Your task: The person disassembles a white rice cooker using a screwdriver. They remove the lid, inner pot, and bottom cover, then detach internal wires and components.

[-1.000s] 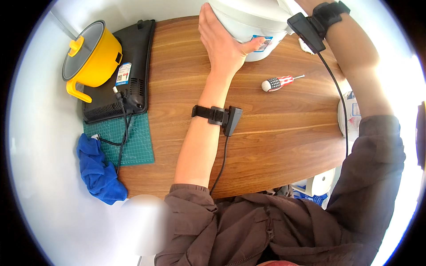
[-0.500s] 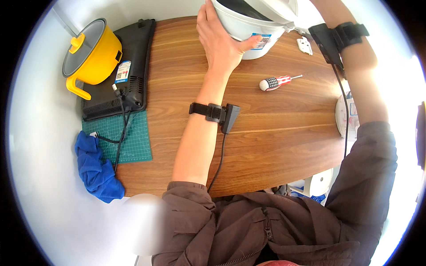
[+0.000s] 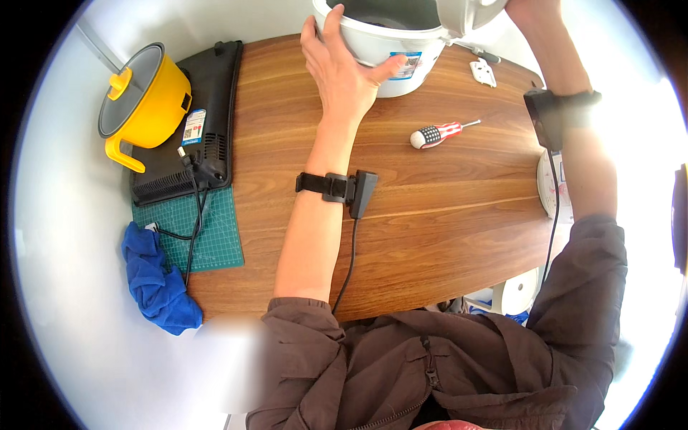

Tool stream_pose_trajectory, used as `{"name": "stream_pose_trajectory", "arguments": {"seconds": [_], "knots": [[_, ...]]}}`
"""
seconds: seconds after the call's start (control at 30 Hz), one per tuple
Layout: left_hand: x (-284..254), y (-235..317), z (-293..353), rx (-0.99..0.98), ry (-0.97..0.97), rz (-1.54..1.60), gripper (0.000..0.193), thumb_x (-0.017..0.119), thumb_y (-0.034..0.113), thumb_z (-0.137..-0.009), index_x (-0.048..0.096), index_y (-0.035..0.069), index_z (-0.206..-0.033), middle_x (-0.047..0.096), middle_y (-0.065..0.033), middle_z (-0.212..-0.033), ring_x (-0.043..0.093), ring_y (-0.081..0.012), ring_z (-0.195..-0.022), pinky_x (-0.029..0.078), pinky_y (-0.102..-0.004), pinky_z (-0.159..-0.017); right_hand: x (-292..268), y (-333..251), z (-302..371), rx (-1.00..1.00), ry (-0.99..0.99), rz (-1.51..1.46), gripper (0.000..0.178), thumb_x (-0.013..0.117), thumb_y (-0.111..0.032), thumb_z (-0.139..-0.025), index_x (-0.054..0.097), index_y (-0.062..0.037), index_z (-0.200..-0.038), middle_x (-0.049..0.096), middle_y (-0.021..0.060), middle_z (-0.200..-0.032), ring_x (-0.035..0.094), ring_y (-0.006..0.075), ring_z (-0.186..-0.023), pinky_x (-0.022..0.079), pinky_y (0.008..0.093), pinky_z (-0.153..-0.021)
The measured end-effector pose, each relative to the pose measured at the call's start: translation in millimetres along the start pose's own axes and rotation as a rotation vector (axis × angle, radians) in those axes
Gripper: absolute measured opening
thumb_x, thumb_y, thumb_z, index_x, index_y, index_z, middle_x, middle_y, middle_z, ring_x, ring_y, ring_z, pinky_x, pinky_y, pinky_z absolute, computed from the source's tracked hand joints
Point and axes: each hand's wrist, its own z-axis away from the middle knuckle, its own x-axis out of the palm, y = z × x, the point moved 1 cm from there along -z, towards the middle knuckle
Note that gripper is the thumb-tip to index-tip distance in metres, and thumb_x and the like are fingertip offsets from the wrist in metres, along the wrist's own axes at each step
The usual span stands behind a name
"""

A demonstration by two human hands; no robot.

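Observation:
A white rice cooker [image 3: 394, 44] with a dark inner pot and a blue-bordered label stands at the far edge of the table, cut off by the top of the picture. My left hand [image 3: 342, 68] grips its left side, fingers up at the rim and thumb beside the label. The white lid [image 3: 469, 16] is raised on the right. At the lid's right edge is my right hand [image 3: 536, 13], holding it; most of its fingers are out of sight. A screwdriver [image 3: 437, 135] with a star-and-stripe handle lies in front of the cooker. Both wrists wear black strapped devices with cables.
At left, a yellow pot [image 3: 154, 100] with a grey lid rests on a black flat appliance [image 3: 215, 107]. A green cutting mat [image 3: 222, 236] and a blue cloth [image 3: 159, 287] lie nearer. White plastic piece [image 3: 483, 72] at back right; round white object [image 3: 552, 186] at the right edge.
The lid has swung further up and to the right, showing more of the dark inside. My right hand has come into view beside it. The whole view has shifted slightly.

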Motion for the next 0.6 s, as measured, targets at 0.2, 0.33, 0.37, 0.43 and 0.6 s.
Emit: {"name": "stream_pose_trajectory", "arguments": {"seconds": [0.2, 0.33, 0.37, 0.43, 0.6], "knots": [[-2.0, 11.7, -5.0, 0.126, 0.049, -0.159, 0.121, 0.076, 0.081, -0.079, 0.035, 0.003, -0.161, 0.031, -0.0374, -0.159, 0.035, -0.0567, -0.143, 0.031, -0.0666, -0.116, -18.1, 2.2, 25.9, -0.050, 0.119, -0.093, 0.058, 0.056, -0.069, -0.102, 0.058, -0.0168, -0.078, 0.040, -0.0057, -0.051, 0.034, 0.0114, -0.041, 0.023, 0.0268, -0.039], [-5.6, 23.1, -7.6, 0.193, -0.066, -0.246, 0.103, 0.068, 0.073, -0.092, 0.040, 0.000, -0.159, 0.033, -0.0334, -0.164, 0.034, -0.0514, -0.150, 0.028, -0.0661, -0.120, -51.1, 12.8, 24.7, -0.107, 0.173, -0.123, 0.057, 0.054, -0.068, -0.103, 0.057, -0.0187, -0.077, 0.037, -0.0066, -0.051, 0.033, 0.0101, -0.041, 0.021, 0.0269, -0.039], [-5.5, 26.4, -9.2, 0.231, -0.061, -0.256, 0.098, 0.076, 0.068, -0.086, 0.046, 0.003, -0.152, 0.041, -0.0267, -0.156, 0.039, -0.0465, -0.146, 0.028, -0.0643, -0.121, -55.6, 14.5, 21.5, -0.041, -0.027, -0.244, 0.056, 0.054, -0.068, -0.104, 0.058, -0.0181, -0.078, 0.038, -0.0064, -0.051, 0.033, 0.0103, -0.041, 0.021, 0.0268, -0.039], [-5.7, 32.5, -11.8, 0.309, -0.049, -0.277, 0.088, 0.090, 0.058, -0.074, 0.060, 0.007, -0.138, 0.056, -0.0131, -0.142, 0.048, -0.0367, -0.138, 0.029, -0.0608, -0.122, -61.5, 14.2, 18.9, 0.015, -0.249, -0.380, 0.057, 0.052, -0.068, -0.105, 0.063, -0.0165, -0.083, 0.043, -0.0049, -0.053, 0.036, 0.0115, -0.042, 0.023, 0.0265, -0.040], [-4.7, 43.9, -18.2, 0.305, -0.125, -0.167, 0.040, 0.089, 0.039, -0.080, 0.071, 0.009, -0.098, 0.060, -0.0056, -0.101, 0.055, -0.0303, -0.109, 0.035, -0.0580, -0.117, -51.1, 4.2, 41.8, -0.161, 0.371, -0.344, 0.050, 0.060, -0.039, -0.108, 0.062, -0.0033, -0.143, 0.075, 0.0094, -0.113, 0.071, 0.0217, -0.091, 0.058, 0.0321, -0.077]]}}
